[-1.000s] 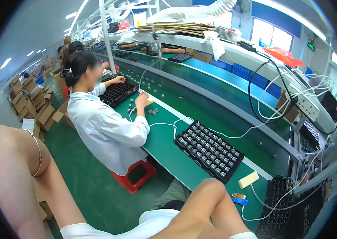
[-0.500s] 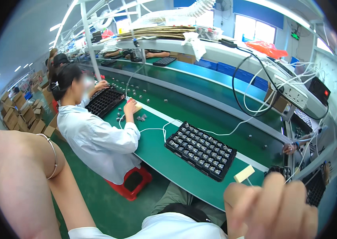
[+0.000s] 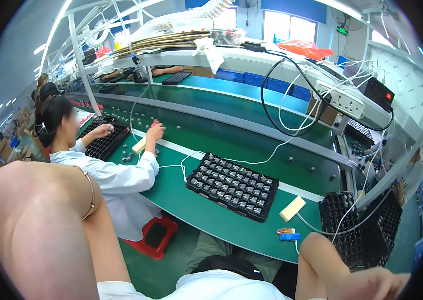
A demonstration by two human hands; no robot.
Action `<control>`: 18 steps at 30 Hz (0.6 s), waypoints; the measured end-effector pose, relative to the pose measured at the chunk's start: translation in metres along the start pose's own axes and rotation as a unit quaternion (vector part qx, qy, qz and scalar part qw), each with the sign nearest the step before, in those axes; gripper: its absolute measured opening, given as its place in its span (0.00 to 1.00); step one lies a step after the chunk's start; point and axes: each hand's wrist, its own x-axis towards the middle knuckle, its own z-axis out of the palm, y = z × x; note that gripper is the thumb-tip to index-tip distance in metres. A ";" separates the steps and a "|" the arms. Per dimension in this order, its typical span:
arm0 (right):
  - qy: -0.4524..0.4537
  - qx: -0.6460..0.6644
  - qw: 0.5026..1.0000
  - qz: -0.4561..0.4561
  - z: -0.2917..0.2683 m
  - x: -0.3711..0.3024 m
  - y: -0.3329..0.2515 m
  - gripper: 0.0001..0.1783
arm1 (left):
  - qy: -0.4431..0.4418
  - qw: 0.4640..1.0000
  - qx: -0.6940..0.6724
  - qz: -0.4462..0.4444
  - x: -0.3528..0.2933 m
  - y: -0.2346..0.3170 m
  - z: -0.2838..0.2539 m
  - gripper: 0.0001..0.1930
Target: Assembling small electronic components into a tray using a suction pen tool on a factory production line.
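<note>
My left hand (image 3: 31, 230) is raised very close at the left, a thin bracelet (image 3: 90, 192) round its wrist; its fingers are hidden. At the lower right edge, my right hand (image 3: 371, 284) is raised above the bench, its fingers smeared and partly cut off; I make out nothing in it. In front of me on the green bench (image 3: 181, 202) lies a black tray (image 3: 234, 186) filled with rows of small grey-and-black parts. Right of the tray sits a cream block (image 3: 292, 208) on a cable. Nearer my right hand lie a blue piece (image 3: 290, 237) and a copper-coloured piece (image 3: 285, 231).
A co-worker (image 3: 106, 172) sits at the left by another black tray (image 3: 106, 140), near a red stool (image 3: 159, 237). More black trays (image 3: 340, 220) stand at the right. Loose parts dot the green belt (image 3: 211, 137). Cables hang from a power strip (image 3: 340, 104) on the shelf.
My view has turned right, so the bench shows further left. My right hand has dropped lower and to the right, uncovering the blue and copper-coloured pieces. My left hand stays raised.
</note>
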 end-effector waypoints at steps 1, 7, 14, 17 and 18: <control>0.009 0.022 1.000 -0.001 -0.003 -0.005 0.001 0.12 | -0.001 1.000 0.002 -0.002 -0.002 0.001 0.000 0.28; -0.178 -0.187 0.898 0.356 -0.011 -0.008 0.030 0.24 | 0.000 1.000 -0.005 -0.020 -0.016 0.007 0.002 0.28; -0.454 -0.261 0.727 0.444 -0.006 -0.023 0.035 0.21 | -0.015 0.999 0.000 -0.032 -0.034 0.017 0.001 0.28; -0.423 -0.238 0.698 0.526 -0.023 -0.065 0.021 0.21 | -0.022 0.999 -0.001 -0.043 -0.042 0.022 -0.003 0.28; -0.381 -0.257 0.691 0.558 -0.029 -0.084 0.013 0.21 | -0.023 0.999 -0.002 -0.044 -0.043 0.023 -0.004 0.28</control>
